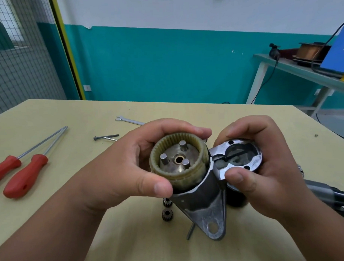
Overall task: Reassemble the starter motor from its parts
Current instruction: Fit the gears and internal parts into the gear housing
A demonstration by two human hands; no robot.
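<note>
My left hand (129, 167) grips a cream plastic ring gear (178, 177) with three steel pins and a brass bush inside it. The ring gear sits in the mouth of the grey aluminium starter housing (205, 207), which I hold above the table. My right hand (254, 166) grips the housing's round solenoid flange (244, 157), thumb in front and fingers over the top. Two small dark planet gears (167, 208) lie on the table under the housing. A dark motor body (329, 195) lies at the right, partly hidden by my right hand.
Two red-handled screwdrivers (22, 172) lie at the left of the beige table (69, 114). A flat spanner (128, 120) and long through bolts (106, 137) lie behind my hands. A thin pin (190, 232) rests near the housing's lug. A side bench (301, 71) stands at the right.
</note>
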